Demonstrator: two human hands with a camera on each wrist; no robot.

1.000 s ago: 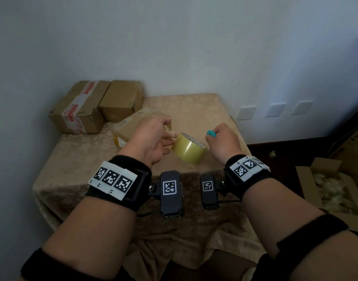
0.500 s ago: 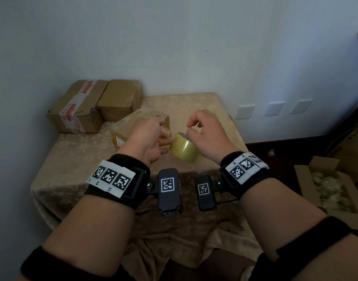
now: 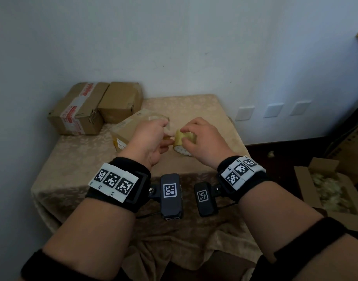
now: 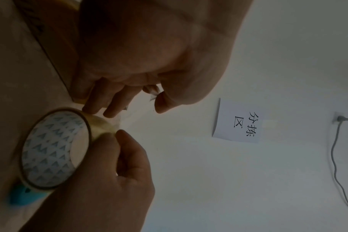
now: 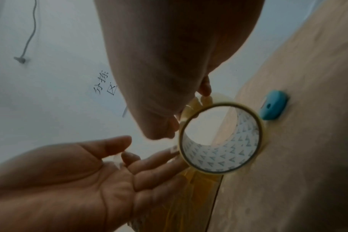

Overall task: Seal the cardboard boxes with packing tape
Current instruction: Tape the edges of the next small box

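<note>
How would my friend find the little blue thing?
Look at the cloth-covered table by the wall. Just past the tape roll the hands hold, a small cutter lies flat on the cloth. It is the only bright blue thing among brown boxes.

The head camera looks forward and down from above onto the table [image 3: 194,104] and wall corner, while each wrist camera, mounted under its wrist, looks upward along the palm at close range, both sharing the tape roll [image 4: 56,147] and wall sign [image 4: 238,124].
</note>
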